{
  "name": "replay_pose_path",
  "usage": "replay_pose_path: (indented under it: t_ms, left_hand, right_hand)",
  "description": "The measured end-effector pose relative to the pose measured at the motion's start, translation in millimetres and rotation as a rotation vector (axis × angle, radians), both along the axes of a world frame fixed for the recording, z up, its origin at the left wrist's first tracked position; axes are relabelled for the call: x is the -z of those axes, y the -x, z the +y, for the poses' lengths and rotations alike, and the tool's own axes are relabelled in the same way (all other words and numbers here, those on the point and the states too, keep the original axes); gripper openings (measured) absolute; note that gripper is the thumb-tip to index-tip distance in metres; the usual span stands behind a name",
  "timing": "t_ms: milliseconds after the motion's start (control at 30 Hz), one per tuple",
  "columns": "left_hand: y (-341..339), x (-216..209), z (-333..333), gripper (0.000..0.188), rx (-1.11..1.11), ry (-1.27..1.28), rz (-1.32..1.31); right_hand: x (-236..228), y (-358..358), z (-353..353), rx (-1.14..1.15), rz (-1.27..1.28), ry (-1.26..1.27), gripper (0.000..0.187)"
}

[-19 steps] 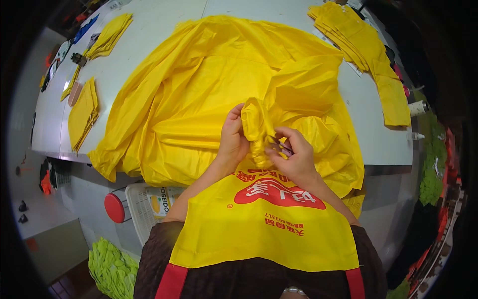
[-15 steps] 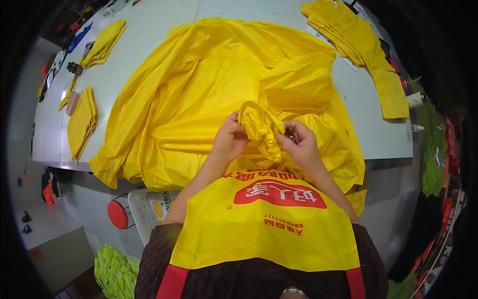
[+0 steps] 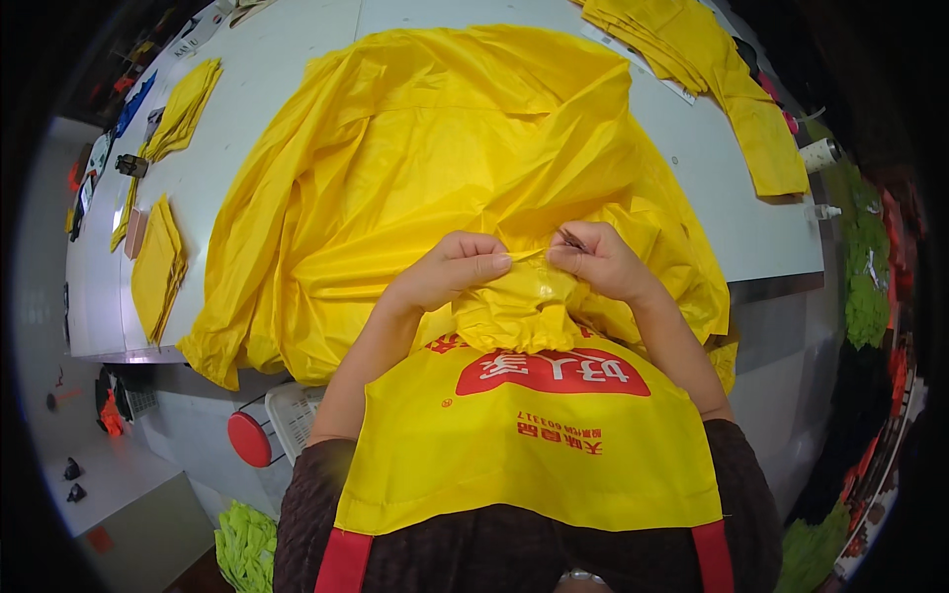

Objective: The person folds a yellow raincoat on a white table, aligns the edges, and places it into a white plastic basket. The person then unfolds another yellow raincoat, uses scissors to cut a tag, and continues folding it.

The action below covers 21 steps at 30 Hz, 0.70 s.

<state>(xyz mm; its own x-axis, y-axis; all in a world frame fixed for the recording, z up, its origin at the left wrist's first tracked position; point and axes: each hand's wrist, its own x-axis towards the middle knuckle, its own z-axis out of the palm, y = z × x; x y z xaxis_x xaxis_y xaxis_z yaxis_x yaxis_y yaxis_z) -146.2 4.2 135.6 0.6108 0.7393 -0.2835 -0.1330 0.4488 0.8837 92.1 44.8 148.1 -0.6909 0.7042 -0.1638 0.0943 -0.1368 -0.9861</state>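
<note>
A large, thin, shiny yellow garment [image 3: 415, 158] lies crumpled over the table and its near edge. Close to my body, my left hand [image 3: 453, 269] pinches an edge of its gathered, elastic-looking end [image 3: 519, 306] between thumb and fingers. A short way to the right, my right hand [image 3: 611, 265] is closed on the same edge, so the strip between both hands is drawn straight. A small dark metal tool [image 3: 572, 240], perhaps thread snips, pokes out from the right hand's fingers; most of it is hidden. The gathered end hangs over my yellow apron [image 3: 534, 484].
Folded yellow pieces [image 3: 158, 267] lie on the white table [image 3: 297, 49] at the left, and another yellow stack [image 3: 692, 59] at the far right. A thread cone [image 3: 819, 155] stands by the right edge. Below left are a red stool [image 3: 249, 440] and a white basket [image 3: 289, 415].
The gathered end has come down toward my apron and been turned. My hands, earlier on either side of it, now pinch its upper edge. The view has shifted slightly.
</note>
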Motion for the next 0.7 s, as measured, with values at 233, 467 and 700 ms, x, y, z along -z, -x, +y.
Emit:
replay_pose_path:
  t_ms: [233, 467, 700]
  left_hand:
    - [-6, -29, 0, 0.022, -0.037, -0.043, 0.129]
    - [-17, -16, -13, 0.02, -0.215, 0.032, -0.106]
    - [-28, -22, -23, 0.021, -0.369, 0.16, -0.219]
  right_hand:
    - [-10, 1, -1, -0.021, 0.107, 0.254, 0.029]
    - [-9, -4, 3, -0.121, 0.078, 0.086, 0.02]
    - [3, -16, 2, -0.092, 0.121, 0.134, 0.015]
